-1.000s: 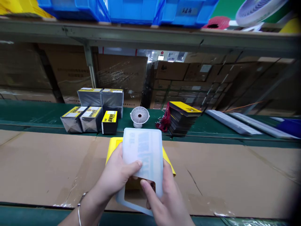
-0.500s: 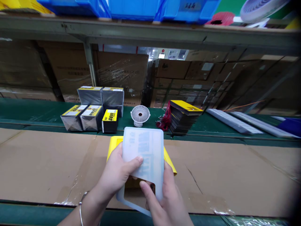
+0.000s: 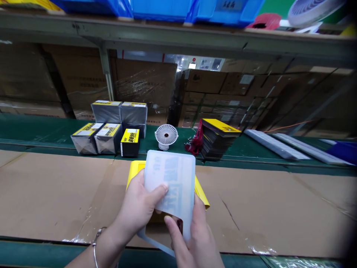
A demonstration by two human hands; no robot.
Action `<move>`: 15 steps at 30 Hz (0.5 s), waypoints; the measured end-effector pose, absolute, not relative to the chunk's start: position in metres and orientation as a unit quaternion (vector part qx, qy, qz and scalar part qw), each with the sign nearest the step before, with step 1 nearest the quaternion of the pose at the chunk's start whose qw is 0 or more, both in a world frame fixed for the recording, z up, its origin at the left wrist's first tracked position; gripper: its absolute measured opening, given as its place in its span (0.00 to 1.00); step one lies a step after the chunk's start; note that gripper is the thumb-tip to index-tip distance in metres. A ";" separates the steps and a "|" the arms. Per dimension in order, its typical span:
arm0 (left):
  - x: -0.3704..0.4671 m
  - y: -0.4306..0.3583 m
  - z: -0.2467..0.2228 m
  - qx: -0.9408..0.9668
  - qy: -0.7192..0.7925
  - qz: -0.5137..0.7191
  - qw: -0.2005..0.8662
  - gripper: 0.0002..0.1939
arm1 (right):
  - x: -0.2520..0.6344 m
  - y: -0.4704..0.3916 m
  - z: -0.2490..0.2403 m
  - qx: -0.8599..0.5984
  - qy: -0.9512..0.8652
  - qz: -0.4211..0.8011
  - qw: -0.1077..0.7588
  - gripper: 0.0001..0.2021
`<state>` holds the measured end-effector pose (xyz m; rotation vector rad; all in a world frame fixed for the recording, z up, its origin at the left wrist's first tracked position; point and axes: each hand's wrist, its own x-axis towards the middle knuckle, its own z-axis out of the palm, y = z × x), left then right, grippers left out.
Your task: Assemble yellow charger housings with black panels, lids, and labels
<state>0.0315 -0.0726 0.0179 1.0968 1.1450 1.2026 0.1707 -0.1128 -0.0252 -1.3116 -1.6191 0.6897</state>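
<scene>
A pale translucent sheet [image 3: 178, 171] with faint bluish printing and a cut-out window near its lower end is held up in front of me. On its left side, my left hand [image 3: 141, 201] grips it with the thumb lying across the front. My right hand [image 3: 193, 238] holds the lower right edge, its thumb by the window. Behind the sheet, a yellow piece [image 3: 201, 193] shows on both sides, partly hidden. The fingers behind the sheet are mostly out of sight.
A small white fan [image 3: 166, 136] stands on the green surface [image 3: 178, 134] beyond the cardboard [image 3: 69, 193]. Wrapped boxes [image 3: 107, 137] and a black-and-yellow box [image 3: 130, 143] are left of it. A yellow-topped stack [image 3: 220, 139] with red cords is right. Blue bins [image 3: 158, 11] sit overhead.
The lower part of the sheet and my right hand have shifted slightly left. Both hands keep their hold.
</scene>
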 end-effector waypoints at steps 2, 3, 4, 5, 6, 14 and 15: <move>0.031 -0.071 0.017 0.463 0.482 0.507 0.544 0.21 | 0.171 -0.113 -0.024 -0.536 -0.652 0.284 0.455 0.30; 0.030 -0.070 0.017 0.466 0.471 0.505 0.553 0.21 | 0.172 -0.112 -0.022 -0.540 -0.649 0.288 0.452 0.30; 0.029 -0.069 0.017 0.469 0.458 0.504 0.563 0.22 | 0.172 -0.111 -0.021 -0.542 -0.647 0.293 0.450 0.30; 0.027 -0.067 0.017 0.473 0.445 0.499 0.574 0.23 | 0.173 -0.111 -0.019 -0.542 -0.644 0.298 0.451 0.29; 0.026 -0.066 0.018 0.479 0.433 0.491 0.585 0.25 | 0.173 -0.110 -0.018 -0.541 -0.642 0.302 0.452 0.28; 0.033 -0.068 0.021 0.486 0.476 0.471 0.561 0.23 | 0.176 -0.112 -0.021 -0.533 -0.639 0.306 0.463 0.27; 0.036 -0.068 0.020 0.483 0.483 0.479 0.551 0.21 | 0.176 -0.113 -0.022 -0.536 -0.638 0.303 0.462 0.27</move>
